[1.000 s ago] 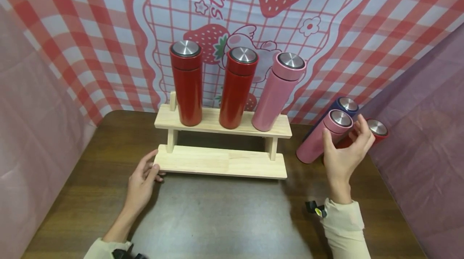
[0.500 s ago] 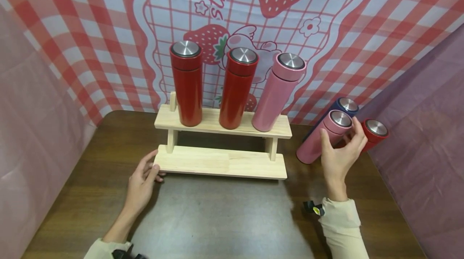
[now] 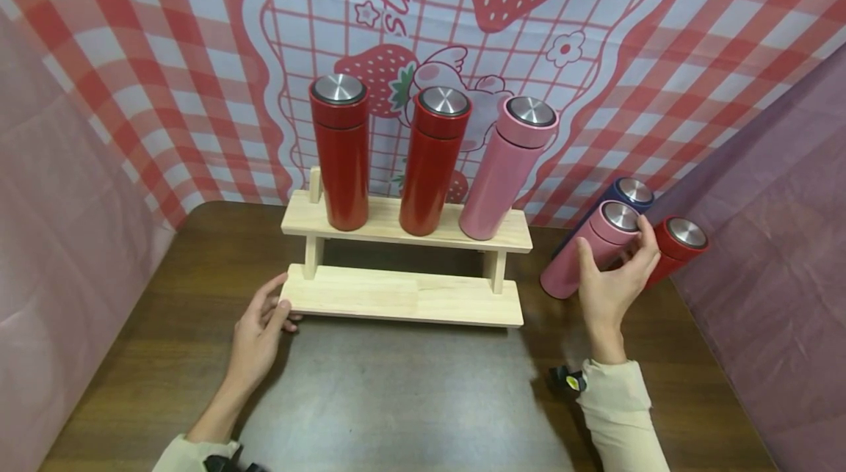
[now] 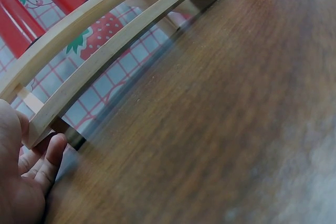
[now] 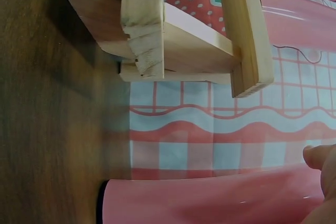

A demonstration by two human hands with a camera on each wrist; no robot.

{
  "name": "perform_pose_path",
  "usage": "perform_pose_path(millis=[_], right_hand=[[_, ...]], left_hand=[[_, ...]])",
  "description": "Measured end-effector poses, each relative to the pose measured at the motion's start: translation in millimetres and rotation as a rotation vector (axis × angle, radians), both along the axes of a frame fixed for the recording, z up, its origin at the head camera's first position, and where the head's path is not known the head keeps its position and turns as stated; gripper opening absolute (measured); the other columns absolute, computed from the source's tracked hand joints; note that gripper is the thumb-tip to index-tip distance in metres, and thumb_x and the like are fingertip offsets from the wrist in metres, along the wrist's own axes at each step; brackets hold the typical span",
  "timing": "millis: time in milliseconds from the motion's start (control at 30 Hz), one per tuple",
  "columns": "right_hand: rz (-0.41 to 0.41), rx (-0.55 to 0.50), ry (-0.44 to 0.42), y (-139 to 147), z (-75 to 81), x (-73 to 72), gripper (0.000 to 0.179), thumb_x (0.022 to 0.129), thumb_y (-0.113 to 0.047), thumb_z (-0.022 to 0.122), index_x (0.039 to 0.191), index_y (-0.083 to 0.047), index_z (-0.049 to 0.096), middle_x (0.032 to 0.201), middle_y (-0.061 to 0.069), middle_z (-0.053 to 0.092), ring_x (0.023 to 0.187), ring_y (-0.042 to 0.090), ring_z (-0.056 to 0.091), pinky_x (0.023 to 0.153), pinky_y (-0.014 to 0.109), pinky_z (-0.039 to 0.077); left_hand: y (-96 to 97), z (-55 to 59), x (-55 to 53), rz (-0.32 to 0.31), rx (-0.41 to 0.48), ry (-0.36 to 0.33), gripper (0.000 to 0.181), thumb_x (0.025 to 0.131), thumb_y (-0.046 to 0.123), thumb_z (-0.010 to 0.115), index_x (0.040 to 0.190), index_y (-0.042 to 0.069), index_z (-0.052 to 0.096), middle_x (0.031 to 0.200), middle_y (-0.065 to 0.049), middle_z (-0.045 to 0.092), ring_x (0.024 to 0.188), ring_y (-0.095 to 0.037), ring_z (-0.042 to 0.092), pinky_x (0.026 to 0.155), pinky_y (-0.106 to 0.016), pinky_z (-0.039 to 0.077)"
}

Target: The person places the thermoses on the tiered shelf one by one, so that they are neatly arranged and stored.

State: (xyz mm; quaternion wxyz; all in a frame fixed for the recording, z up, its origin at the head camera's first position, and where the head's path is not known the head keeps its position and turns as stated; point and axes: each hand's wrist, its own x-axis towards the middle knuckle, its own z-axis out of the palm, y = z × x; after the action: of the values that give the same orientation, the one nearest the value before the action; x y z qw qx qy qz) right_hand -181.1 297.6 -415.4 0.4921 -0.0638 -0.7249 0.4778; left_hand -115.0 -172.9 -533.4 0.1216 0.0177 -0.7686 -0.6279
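My left hand grips the left end of the lower board of a two-tier wooden stand. In the left wrist view, the fingers curl at that board's corner. To the right, my right hand is around the upper part of a pink thermos bottle, which stands on the table. Its thumb lies on the bottle's left side and its fingers on the right. The right wrist view shows the thumb at the edge of this pink bottle.
On the upper board stand two red bottles and another pink bottle. A blue bottle is behind the gripped one, and a red bottle stands to its right. A checked strawberry cloth hangs behind the table.
My right hand has shifted left and closed in round the pink bottle, uncovering more of the red bottle beside it. My left hand and the stand have kept their places.
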Motion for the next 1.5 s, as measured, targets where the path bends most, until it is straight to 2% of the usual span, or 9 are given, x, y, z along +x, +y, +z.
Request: perform_pose_path(millis=[400,1033,1333,1500], right_hand=[[0.028,-0.004,0.025,-1,-3.3,-0.1,0.080,0.082,0.005,0.088,0.154,-0.003,0.054,0.137,-0.009,0.054,0.127,0.010,0.054,0.101,0.024,0.047],[0.054,-0.022,0.059,1,-4.6,0.2,0.072,0.087,0.008,0.083,0.151,-0.005,0.052,0.128,-0.010,0.063,0.120,0.011,0.061,0.099,0.024,0.049],[0.039,-0.018,0.059,25,-28.8,-17.2,0.076,0.086,0.002,0.088,0.153,-0.014,0.053,0.130,-0.008,0.066,0.121,0.014,0.063,0.097,0.024,0.050],[0.059,-0.036,0.086,30,-31.9,-19.4,0.077,0.083,0.001,0.091,0.151,-0.015,0.056,0.131,-0.004,0.069,0.121,0.018,0.064,0.096,0.025,0.052]], left_hand=[[-0.2,-0.4,0.1,-0.002,0.002,0.002,0.046,0.115,0.003,0.056,0.161,-0.001,0.052,0.110,-0.030,0.074,0.080,-0.007,0.070,0.072,-0.020,0.061],[-0.4,-2.2,1.0,0.006,-0.027,0.002,0.047,0.115,0.003,0.056,0.162,-0.001,0.050,0.115,-0.029,0.074,0.081,-0.006,0.070,0.072,-0.019,0.060],[0.2,0.0,1.2,0.006,0.000,0.002,0.046,0.115,0.004,0.056,0.162,0.001,0.052,0.115,-0.030,0.074,0.081,-0.007,0.070,0.073,-0.020,0.060],[-0.6,-1.2,1.2,0.006,-0.014,0.003,0.047,0.115,0.004,0.057,0.161,-0.001,0.052,0.114,-0.029,0.074,0.080,-0.006,0.070,0.072,-0.019,0.060]])
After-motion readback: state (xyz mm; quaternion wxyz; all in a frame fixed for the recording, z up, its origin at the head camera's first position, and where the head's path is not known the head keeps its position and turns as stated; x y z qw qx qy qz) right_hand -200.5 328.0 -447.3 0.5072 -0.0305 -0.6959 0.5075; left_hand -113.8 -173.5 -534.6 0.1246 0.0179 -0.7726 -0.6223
